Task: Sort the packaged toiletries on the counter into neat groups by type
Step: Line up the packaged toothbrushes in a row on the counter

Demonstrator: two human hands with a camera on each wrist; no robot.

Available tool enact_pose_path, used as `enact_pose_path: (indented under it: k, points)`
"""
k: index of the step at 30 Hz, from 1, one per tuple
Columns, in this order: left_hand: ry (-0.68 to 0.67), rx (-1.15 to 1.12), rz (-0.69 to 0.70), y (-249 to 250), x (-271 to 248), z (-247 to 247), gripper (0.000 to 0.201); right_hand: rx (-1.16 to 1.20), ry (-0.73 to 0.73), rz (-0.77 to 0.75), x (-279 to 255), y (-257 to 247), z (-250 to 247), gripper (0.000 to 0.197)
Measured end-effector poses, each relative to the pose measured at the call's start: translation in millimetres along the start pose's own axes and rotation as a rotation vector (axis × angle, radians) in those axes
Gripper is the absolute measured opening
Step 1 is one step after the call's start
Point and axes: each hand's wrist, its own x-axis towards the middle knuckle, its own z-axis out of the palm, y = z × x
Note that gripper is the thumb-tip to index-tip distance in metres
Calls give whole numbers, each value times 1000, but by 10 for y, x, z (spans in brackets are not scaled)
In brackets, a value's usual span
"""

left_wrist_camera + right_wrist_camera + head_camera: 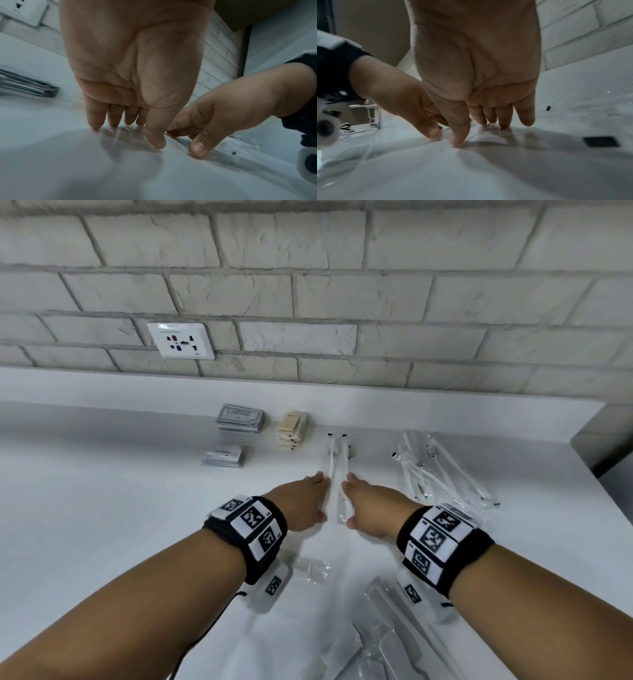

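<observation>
Wall socket (181, 340) on brick wall (342, 285)

Head camera looks down; wrist cameras sit close, sharing the counter (102, 508).

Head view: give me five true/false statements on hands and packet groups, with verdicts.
1. Both hands flank the clear-wrapped toothbrushes. True.
2. The left hand grips a comb. False: straight fingers press beside the toothbrushes.
3. The beige packets lie right of the grey sachet stack. True.
4. The right hand rests on the wall socket. False: it is on the counter.
5. The loose wrapped pile lies left of both hands. False: right.
</observation>
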Motion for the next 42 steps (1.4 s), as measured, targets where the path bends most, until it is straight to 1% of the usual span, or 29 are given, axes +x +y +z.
enact_pose_path:
  k: [4,8,10,16,21,24,25,26,27,29,30,31,32,33,34,35,37,38,40,42]
  points:
    - [24,-33,-40,-158,146,-64,77,41,19,-16,282,-37,-110,76]
    - [53,-35,-63,-244,257,-112,75,90,82,-23,473,-25,-113,71]
    - [76,-29,-48,-249,285,-135,73,115,98,-12,525,-10,-92,70]
    - [100,0,10,-296,319,-107,72,150,121,23,610,-29,-62,70]
    - [98,19,62,-317,325,-83,70,143,117,10,600,-20,-38,71]
    - [82,11,51,-323,306,-86,72,187,124,-19,518,21,-58,70]
    - [79,5,49,-312,300,-93,73,227,160,-20,467,79,-78,69]
    - [76,5,49,-313,282,-107,73,266,231,-3,418,149,-108,66]
    - [71,5,53,-304,268,-125,73,283,338,46,351,248,-148,60]
    - [67,-1,67,-294,242,-152,72,223,548,224,204,513,-227,44]
    - [71,-5,73,-289,235,-159,72,179,585,342,111,669,-255,39]
    - [80,-12,74,-291,248,-155,72,149,556,457,21,815,-269,36]
    - [89,-21,72,-286,259,-152,72,136,476,549,-55,939,-265,35]
    - [97,-30,65,-278,278,-145,73,136,378,607,-120,1029,-250,33]
    - [101,-37,64,-263,294,-138,74,140,292,633,-157,1088,-219,29]
    - [103,-39,65,-243,311,-134,75,139,242,639,-183,1115,-190,23]
    - [97,-39,73,-197,329,-143,76,131,223,654,-194,1136,-155,8]
    - [94,-39,77,-174,331,-154,77,133,230,662,-198,1141,-166,5]
    - [87,-32,83,-147,336,-178,78,143,264,668,-175,1121,-237,11]
    - [80,-18,86,-142,341,-183,78,168,297,616,-94,1061,-343,12]
